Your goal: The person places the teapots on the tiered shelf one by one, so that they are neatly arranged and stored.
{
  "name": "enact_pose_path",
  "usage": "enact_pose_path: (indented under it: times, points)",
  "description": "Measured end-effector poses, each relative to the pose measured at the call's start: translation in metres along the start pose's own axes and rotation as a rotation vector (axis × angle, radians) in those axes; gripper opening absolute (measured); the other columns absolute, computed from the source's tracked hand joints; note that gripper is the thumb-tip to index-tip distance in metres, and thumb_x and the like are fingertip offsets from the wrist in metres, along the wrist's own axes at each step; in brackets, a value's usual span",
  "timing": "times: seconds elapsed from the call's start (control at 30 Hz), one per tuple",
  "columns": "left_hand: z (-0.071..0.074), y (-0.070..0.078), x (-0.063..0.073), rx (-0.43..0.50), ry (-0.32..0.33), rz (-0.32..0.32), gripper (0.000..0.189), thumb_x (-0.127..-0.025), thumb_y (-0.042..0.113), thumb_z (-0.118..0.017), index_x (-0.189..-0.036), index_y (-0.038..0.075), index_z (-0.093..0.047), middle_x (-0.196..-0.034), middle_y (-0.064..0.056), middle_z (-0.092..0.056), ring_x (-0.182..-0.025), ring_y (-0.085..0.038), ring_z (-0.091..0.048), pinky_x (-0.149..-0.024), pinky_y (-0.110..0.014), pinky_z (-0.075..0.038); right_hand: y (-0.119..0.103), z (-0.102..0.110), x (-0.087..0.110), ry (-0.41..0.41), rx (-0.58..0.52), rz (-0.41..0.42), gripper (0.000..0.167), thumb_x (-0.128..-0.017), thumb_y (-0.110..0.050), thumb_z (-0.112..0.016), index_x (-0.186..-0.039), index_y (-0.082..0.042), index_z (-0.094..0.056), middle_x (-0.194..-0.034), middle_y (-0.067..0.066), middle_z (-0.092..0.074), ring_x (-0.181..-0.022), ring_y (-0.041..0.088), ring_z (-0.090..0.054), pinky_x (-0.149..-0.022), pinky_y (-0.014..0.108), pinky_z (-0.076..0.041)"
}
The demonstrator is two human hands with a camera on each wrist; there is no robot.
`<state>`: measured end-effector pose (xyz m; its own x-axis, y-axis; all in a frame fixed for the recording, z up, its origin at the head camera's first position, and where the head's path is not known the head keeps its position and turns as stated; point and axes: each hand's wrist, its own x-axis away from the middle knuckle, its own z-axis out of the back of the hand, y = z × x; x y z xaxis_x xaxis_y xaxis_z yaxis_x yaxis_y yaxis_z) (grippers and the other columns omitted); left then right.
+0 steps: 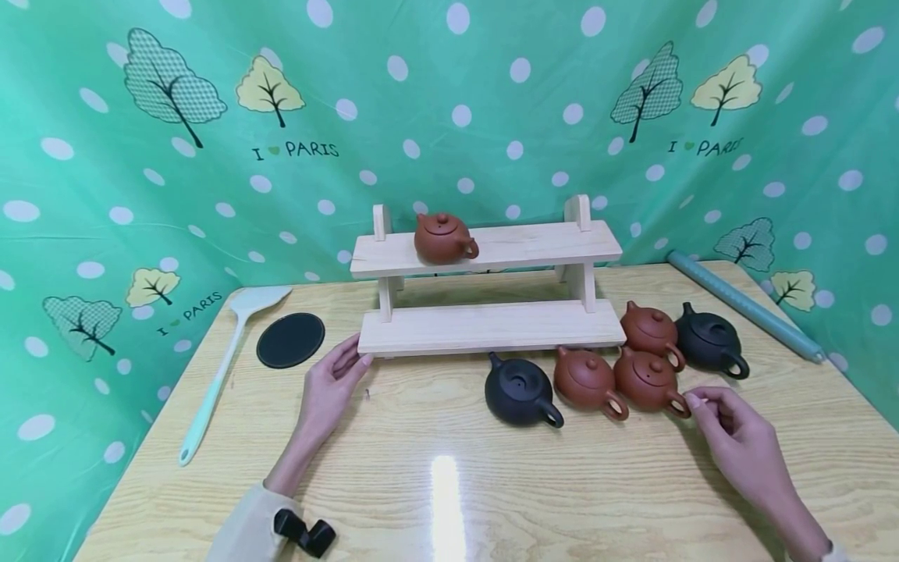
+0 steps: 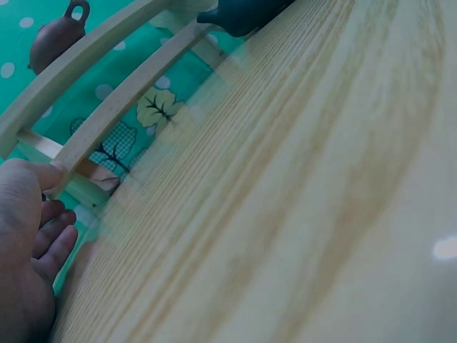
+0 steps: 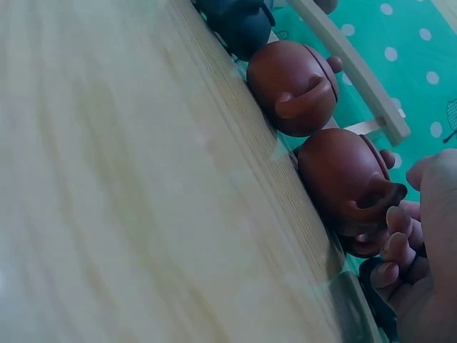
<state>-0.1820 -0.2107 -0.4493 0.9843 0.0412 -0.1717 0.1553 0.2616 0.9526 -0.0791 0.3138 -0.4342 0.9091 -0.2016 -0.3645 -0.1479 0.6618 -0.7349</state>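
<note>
A pale two-tier wooden shelf (image 1: pixel 492 328) stands at the table's centre. My left hand (image 1: pixel 330 390) pinches the left end of its lower board, thumb (image 2: pixel 51 174) on top and other fingers underneath. On the upper board sits a reddish-brown teapot (image 1: pixel 441 238). My right hand (image 1: pixel 744 437) pinches the handle of another reddish-brown teapot (image 1: pixel 644 380) on the table, thumb and index finger at its outer edge. Beside that one stand two more reddish-brown teapots, one to its left (image 1: pixel 584 378) and one behind (image 1: pixel 648 328).
Two black teapots stand on the table, one before the shelf (image 1: pixel 518 390), one at the right (image 1: pixel 708 339). At left lie a black round mat (image 1: pixel 290 340) and a pale green spatula (image 1: pixel 223 375). A teal roll (image 1: pixel 744 304) lies along the right edge. Patterned green cloth (image 1: pixel 456 101) hangs behind.
</note>
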Motion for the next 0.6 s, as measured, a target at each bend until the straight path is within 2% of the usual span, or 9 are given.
enact_pose_path:
  times: [0.23,0.6]
  points:
    - [-0.0006,0.0009,-0.0004,0.012,-0.004,-0.002,0.052,-0.102,0.018,-0.071,-0.147,-0.001,-0.054,-0.140,-0.021,-0.061,-0.128,-0.029,-0.060,-0.095,-0.015,-0.052,0.0011,-0.0022,0.0032,-0.034,0.020,0.005,0.010,-0.104,-0.009,-0.063,-0.109,-0.001,-0.067,-0.073,0.000,-0.059,-0.063,0.007,-0.049,-0.051,0.022,-0.037]
    - [-0.0002,0.0024,0.0007,0.008,-0.008,0.002,0.053,-0.102,0.019,-0.070,-0.148,0.000,-0.054,-0.140,-0.021,-0.061,-0.128,-0.029,-0.060,-0.096,-0.014,-0.051,0.0020,-0.0063,0.0036,-0.054,0.054,0.000,0.012,-0.103,-0.010,-0.067,-0.108,0.000,-0.067,-0.074,-0.001,-0.060,-0.065,0.006,-0.050,-0.054,0.019,-0.038]
